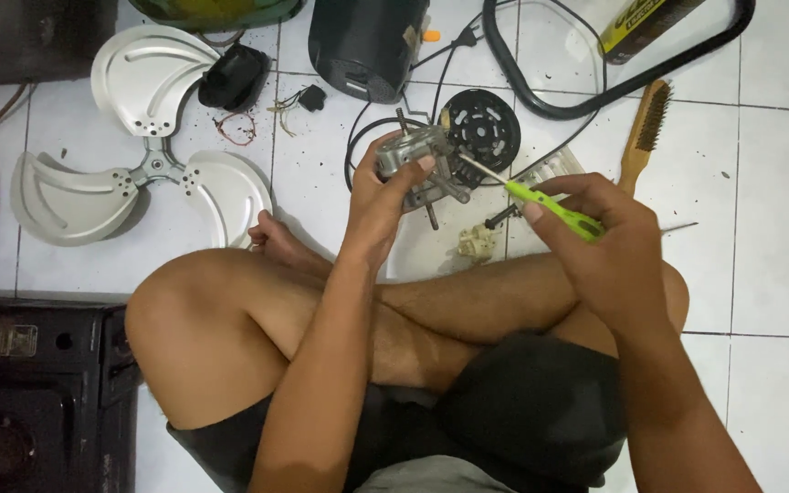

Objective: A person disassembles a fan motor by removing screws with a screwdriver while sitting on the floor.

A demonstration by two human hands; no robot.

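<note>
The person sits cross-legged on the white tiled floor (778,228). The left hand (378,196) is wrapped round a small grey metal fan motor with a protruding shaft (420,164), fingers closed on its casing, holding it up above the knees. The right hand (600,246) grips a screwdriver with a bright green handle (541,203), its tip touching the motor's side. Nearby lie a three-bladed silver fan blade (143,155) (well to the left), a wooden-handled wire brush (646,132) and a black round vented cover (481,123).
</note>
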